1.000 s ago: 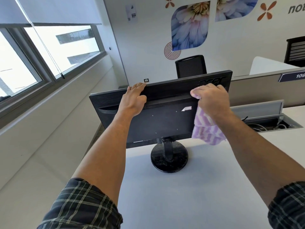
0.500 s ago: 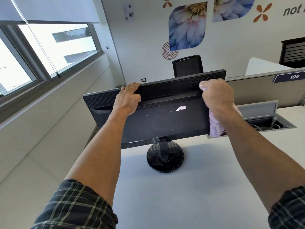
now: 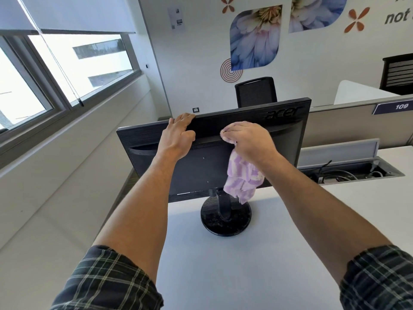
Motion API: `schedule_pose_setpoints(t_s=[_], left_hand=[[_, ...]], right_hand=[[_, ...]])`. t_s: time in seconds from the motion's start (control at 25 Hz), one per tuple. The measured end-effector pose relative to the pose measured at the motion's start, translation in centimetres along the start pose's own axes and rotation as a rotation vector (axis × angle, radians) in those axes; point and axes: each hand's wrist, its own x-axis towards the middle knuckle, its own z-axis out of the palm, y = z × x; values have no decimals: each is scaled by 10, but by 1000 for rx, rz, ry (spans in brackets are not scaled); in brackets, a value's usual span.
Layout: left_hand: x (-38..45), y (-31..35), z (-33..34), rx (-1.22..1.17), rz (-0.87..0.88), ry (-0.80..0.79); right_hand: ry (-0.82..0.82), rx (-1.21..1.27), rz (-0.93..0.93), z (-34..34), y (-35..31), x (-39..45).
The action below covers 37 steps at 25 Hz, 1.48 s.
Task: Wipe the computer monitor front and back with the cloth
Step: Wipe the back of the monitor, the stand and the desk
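Right hand (image 3: 251, 142), bunching the purple-and-white striped cloth (image 3: 242, 179), has swept from the black monitor's (image 3: 201, 166) upper right back toward centre; left hand (image 3: 178, 136), fingers straight, steadies the top edge; back-wiping underway.

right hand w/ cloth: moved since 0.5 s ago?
Yes. The right hand with the cloth slid left along the monitor back, away from its right edge toward the left hand.
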Motion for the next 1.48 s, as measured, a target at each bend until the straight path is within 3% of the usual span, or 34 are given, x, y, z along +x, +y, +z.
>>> schedule_pose_setpoints(t_s=[0.24, 0.36, 0.44, 0.52, 0.64, 0.76, 0.88, 0.96, 1.32, 1.48], left_hand=[[1, -1, 0, 39, 28, -7], [2, 7, 0, 101, 7, -12], [2, 17, 4, 204, 43, 2], [5, 32, 14, 299, 135, 36], [11, 65, 33, 305, 204, -5], [20, 88, 53, 225, 129, -76], [26, 88, 61, 120, 86, -94], [24, 84, 61, 84, 128, -83], [5, 93, 52, 50, 153, -93], [7, 94, 55, 62, 144, -88]], right_hand=[[123, -100, 421, -40, 55, -38], [51, -29, 660, -56, 69, -37], [63, -28, 643, -64, 59, -29], [225, 19, 590, -71, 43, -21], [389, 44, 358, -66, 8, -5], [262, 2, 167, -46, -1, 21], [59, -50, 163, -37, 11, 32], [37, -131, 142, -39, 19, 26], [46, -345, 438, -81, 107, -14], [11, -208, 652, -94, 126, -23]])
